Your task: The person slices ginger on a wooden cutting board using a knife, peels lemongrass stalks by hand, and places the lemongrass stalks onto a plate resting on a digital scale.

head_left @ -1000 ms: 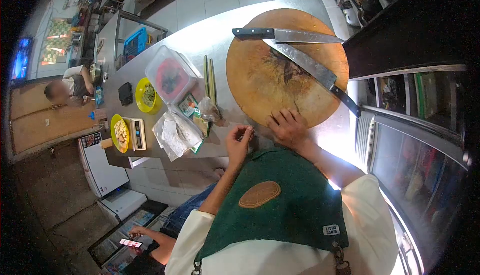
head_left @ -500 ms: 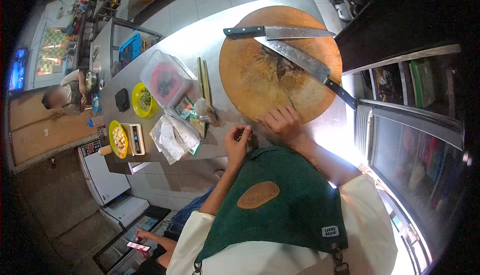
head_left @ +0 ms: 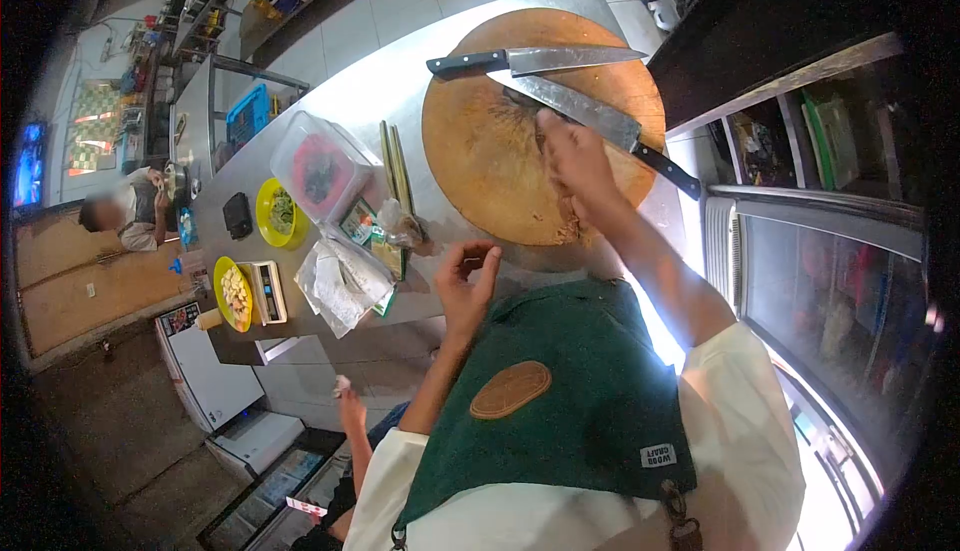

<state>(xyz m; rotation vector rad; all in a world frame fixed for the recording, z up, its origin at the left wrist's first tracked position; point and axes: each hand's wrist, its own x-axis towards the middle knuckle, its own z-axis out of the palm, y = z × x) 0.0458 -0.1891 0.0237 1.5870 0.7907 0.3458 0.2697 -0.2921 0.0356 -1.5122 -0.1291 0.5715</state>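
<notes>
On the steel table (head_left: 345, 91), we find the round board (head_left: 480, 181) bearing two knives. We judge the work to be between actions: both knives are laid down, neither is gripped by its handle, and what is left cannot be settled from this view. The far knife (head_left: 545, 59) lies nearly crosswise, handle left, tip reaching the right rim. The near knife (head_left: 600, 119) lies aslant, its tip to the far left beside the other's handle, its own handle to the near right, overhanging the rim. We note the right hand (head_left: 583, 166) over the board's middle, fingers bent, next to the near knife's blade; blur prevents us telling whether it grasps anything. The left hand (head_left: 467, 286) is loosely curled near the table's front edge, nothing visible within.
</notes>
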